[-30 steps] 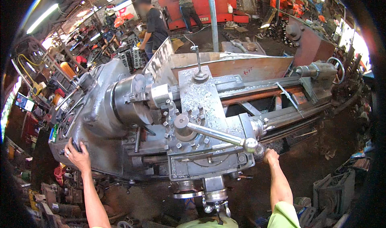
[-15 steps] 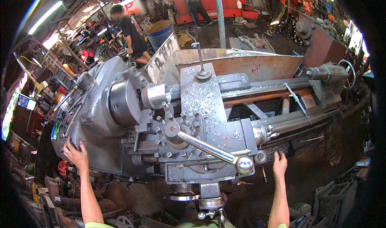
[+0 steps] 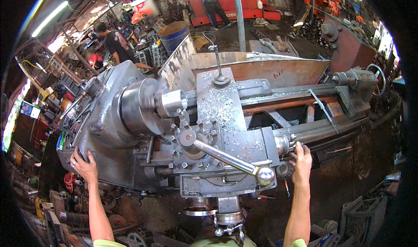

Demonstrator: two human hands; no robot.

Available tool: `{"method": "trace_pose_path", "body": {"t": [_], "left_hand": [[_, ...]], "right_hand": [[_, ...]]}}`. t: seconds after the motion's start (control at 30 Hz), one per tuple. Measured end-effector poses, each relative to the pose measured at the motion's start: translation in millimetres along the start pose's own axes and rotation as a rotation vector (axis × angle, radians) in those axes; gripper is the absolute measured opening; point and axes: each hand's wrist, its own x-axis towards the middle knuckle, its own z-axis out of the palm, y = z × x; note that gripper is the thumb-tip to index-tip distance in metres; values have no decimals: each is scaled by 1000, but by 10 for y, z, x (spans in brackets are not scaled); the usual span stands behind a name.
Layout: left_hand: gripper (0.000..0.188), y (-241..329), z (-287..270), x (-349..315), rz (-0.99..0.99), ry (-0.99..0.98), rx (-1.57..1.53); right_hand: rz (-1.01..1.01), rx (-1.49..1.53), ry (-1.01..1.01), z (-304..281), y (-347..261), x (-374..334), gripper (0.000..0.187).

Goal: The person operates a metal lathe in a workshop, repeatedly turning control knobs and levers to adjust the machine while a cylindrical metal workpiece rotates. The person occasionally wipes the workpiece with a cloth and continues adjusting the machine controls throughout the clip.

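Observation:
My left hand (image 3: 85, 166) rests with fingers spread on the front of a grey lathe's headstock (image 3: 102, 129). My right hand (image 3: 301, 163) is at the right end of the tool slide, its bent fingers at the small crank handle (image 3: 292, 143); their grip is partly hidden. The lathe chuck (image 3: 141, 105) is smeared by rotation. A shiny metal cylinder (image 3: 173, 102) sticks out from it. Close against that cylinder stands a cutting tool in the bolted tool post (image 3: 191, 144). A long lever with a ball knob (image 3: 264, 176) slants from the post toward me.
Metal chips lie over the carriage (image 3: 221, 109). Behind the lathe are a metal splash tray (image 3: 278, 70) and a blue drum (image 3: 173, 38). The tailstock (image 3: 357, 86) is at the far right. A person in dark clothes (image 3: 116, 44) bends at the back left; another stands by red machinery.
My right hand has moved up and left to the crank handle. The chuck's jaws, distinct before, are now blurred by spinning. The person in dark clothes has shifted left and bent over.

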Motion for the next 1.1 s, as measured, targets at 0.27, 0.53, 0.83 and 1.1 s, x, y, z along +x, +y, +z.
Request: {"method": "trace_pose_path", "body": {"t": [0.27, 0.53, 0.83, 1.1], "left_hand": [[54, 42, -42, 4, -21, -15, -5], [55, 72, -68, 10, -14, -7, -9], [55, 120, -115, 22, -28, -32, -4], [54, 132, -144, 26, -35, -34, -25]], "right_hand": [[-262, -179, -107, 266, -152, 249, 42], [-66, 362, 0, 607, 64, 430, 23], [-174, 415, 50, 644, 28, 373, 28], [-364, 501, -19, 555, 115, 302, 20]]}}
